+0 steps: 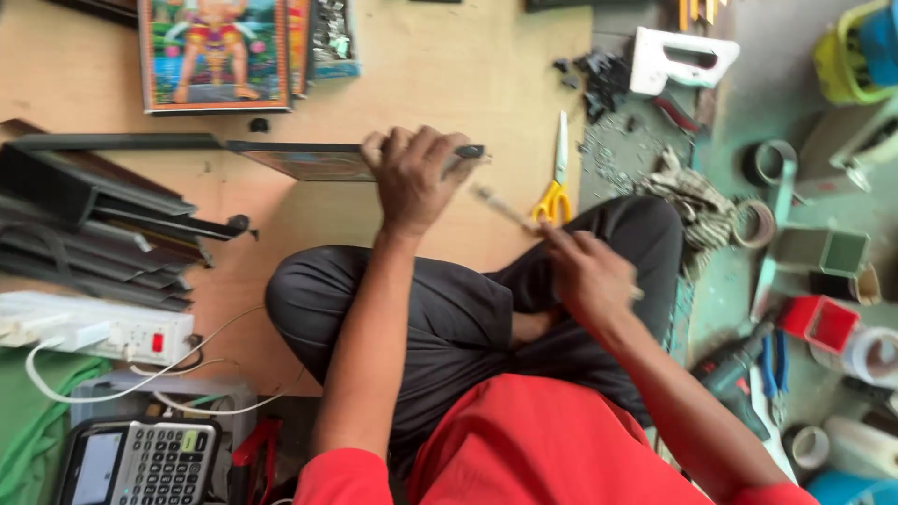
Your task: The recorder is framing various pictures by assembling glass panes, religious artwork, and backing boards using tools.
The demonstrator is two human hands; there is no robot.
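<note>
I sit cross-legged on a wooden board [449, 65]. My left hand [412, 178] grips the top edge of a dark picture frame [309, 159] standing on its edge in front of my knees. My right hand [585, 271] holds a thin, light-coloured tool [500, 208], blurred by motion, its tip pointing toward the frame's right end. I cannot tell what kind of tool it is. Yellow-handled scissors [557, 182] lie on the board just beyond the right hand.
Dark frame mouldings [94, 224] pile at the left above a white power strip [94, 327] and a calculator [159, 463]. A colourful framed print [215, 56] lies at the top. Tape rolls [762, 192], a white stapler [678, 61], a drill [734, 374] and pliers sit right.
</note>
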